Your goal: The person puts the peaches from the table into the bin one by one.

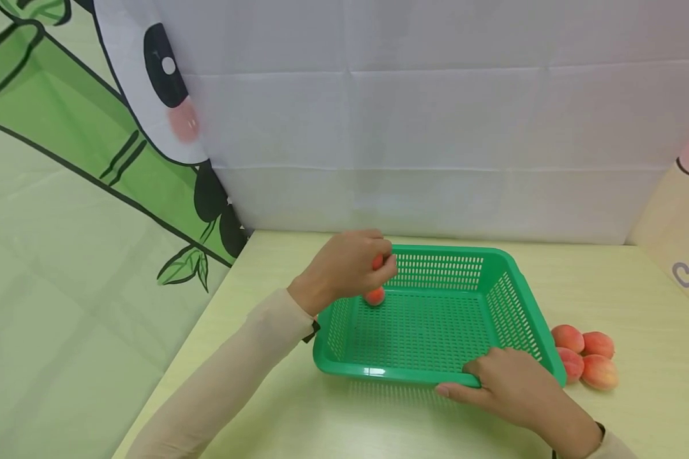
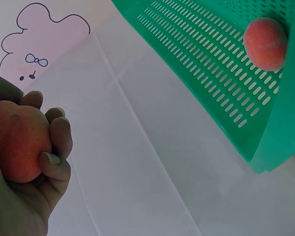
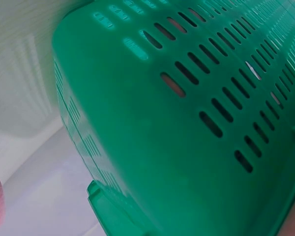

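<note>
spreading across the far left, a printed cloth point(image 1: 51, 210) shows a green bamboo stem point(image 1: 40, 108) and part of a cartoon face point(image 1: 134, 70). next comes the left hand point(image 1: 347, 264), overlapping the far left corner of the green basket point(image 1: 425, 325) in the head view, its fingers curled round a peach point(image 2: 22, 142). in the left wrist view this peach's notch faces up and it looks taller than wide, though the hand covers one side. just below that hand, a second peach point(image 1: 374, 297) lies inside the basket at its left end. the basket is on the pale surface point(image 1: 597, 280), mouth up, its long axis running roughly left to right. the right hand point(image 1: 517, 389) grips the near rim by the right corner, fingers bent over the edge, thumb outside with its tip pointing left. beside the basket's right end, four peaches point(image 1: 600, 371) sit clustered. at the far right is a heart outline point(image 1: 687, 275).
</note>
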The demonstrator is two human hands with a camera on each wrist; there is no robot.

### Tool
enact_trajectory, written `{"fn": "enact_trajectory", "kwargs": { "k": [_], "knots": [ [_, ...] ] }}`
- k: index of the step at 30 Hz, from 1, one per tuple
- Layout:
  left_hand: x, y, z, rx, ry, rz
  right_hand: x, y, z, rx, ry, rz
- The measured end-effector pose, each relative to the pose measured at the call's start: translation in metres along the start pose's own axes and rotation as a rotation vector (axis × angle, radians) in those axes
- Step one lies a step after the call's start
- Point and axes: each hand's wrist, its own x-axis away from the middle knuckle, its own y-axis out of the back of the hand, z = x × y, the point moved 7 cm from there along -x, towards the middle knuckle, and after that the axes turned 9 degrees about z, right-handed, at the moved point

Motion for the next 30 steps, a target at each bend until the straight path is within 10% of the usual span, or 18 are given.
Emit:
{"fn": "enact_trajectory", "kwargs": {
  "k": [30],
  "knots": [
    [-0.02,-0.013,-0.006,0.03,-0.041,0.08,0.0,0.0,0.001,0.004,-0.01,0.016]
  ]
}}
